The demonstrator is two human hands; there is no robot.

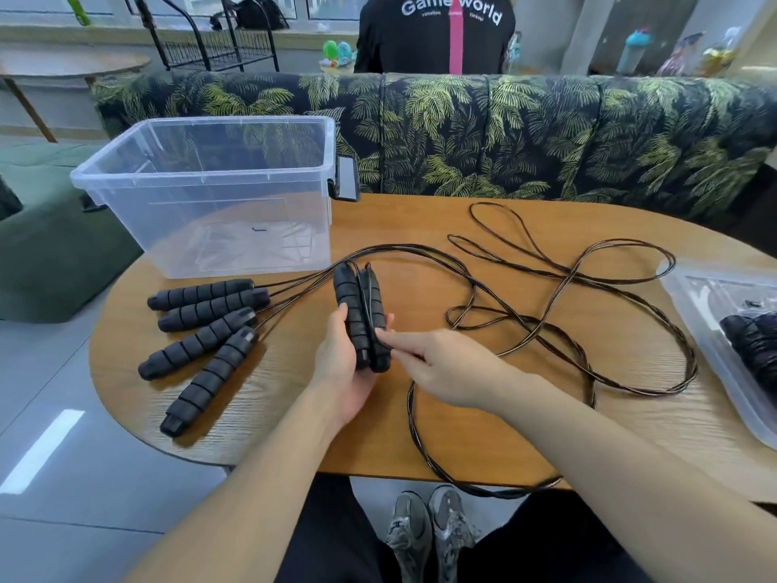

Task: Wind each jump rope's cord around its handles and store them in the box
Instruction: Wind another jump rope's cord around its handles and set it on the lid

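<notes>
Left hand (pixel 342 363): we grip two paired handles (pixel 363 319).
Right hand (pixel 441 368): we pinch the cord (pixel 414 418) against them.
Box (pixel 202 183): behind four loose handles (pixel 206 330).

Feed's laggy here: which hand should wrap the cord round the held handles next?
Right hand, probably: its fingers already pinch the cord beside the paired handles, which the left hand grips.

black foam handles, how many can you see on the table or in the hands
6 clearly: four handles lie fanned on the table's left, and two are held together upright in the left hand. More dark handles may sit in the tray at the right edge, partly cut off.
</notes>
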